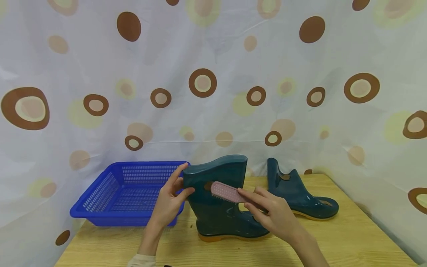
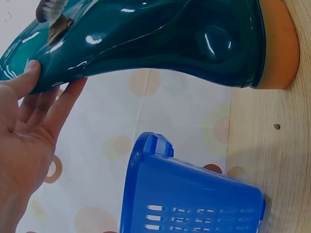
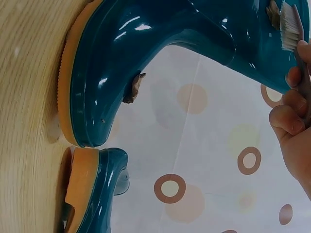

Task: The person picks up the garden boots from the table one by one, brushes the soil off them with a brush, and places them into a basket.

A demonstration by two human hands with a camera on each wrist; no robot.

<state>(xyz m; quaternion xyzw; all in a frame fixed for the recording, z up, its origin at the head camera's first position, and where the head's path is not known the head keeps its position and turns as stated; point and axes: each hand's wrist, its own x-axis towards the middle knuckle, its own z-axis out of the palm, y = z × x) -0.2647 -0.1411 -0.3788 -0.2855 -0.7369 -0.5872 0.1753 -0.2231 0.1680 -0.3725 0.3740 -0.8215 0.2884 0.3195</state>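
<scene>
A dark green rain boot (image 1: 217,215) with an orange sole stands upright on the table, toe to the right. At the back of its shaft, near the top, my left hand (image 1: 166,202) grips it between thumb and fingers. My right hand (image 1: 277,213) holds a pink brush (image 1: 224,191) by the handle, its white bristles (image 3: 290,29) at a brown dirt patch (image 1: 208,185) on the shaft. Another brown clump (image 3: 135,88) clings to the boot's foot in the right wrist view.
Behind and to the right, a second green boot (image 1: 293,193) stands with brown dirt on it. A blue plastic basket (image 1: 100,218) sits at the left. One dark crumb (image 2: 277,126) lies on the wooden table (image 1: 186,252). A patterned curtain (image 1: 227,48) hangs behind.
</scene>
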